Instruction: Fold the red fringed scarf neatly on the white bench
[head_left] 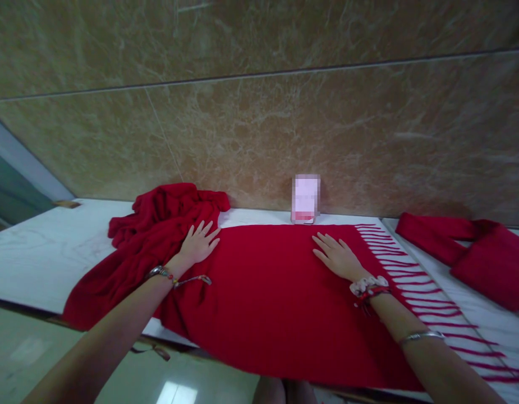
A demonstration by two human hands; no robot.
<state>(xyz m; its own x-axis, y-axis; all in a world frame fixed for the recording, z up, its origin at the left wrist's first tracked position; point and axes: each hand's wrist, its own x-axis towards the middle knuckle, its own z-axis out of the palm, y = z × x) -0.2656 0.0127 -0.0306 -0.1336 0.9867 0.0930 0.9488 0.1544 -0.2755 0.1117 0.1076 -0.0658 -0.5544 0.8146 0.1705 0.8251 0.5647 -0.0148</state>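
Note:
A red fringed scarf (276, 286) lies spread on a white table, its tassels fanned out along the right end. My left hand (198, 244) rests on it with fingers apart, where the flat part meets a rumpled heap of the same red cloth. Fingers spread, my right hand (337, 255) lies flat on the smooth part near the fringe. The scarf's front edge hangs over the near side of the table. Neither hand grips the fabric.
A phone-like upright object (305, 197), blurred out, leans against the brown marbled wall (251, 129). Folded red cloth (490, 261) sits at the right end of the white table (27, 247). The shiny floor (23, 342) shows below the near edge.

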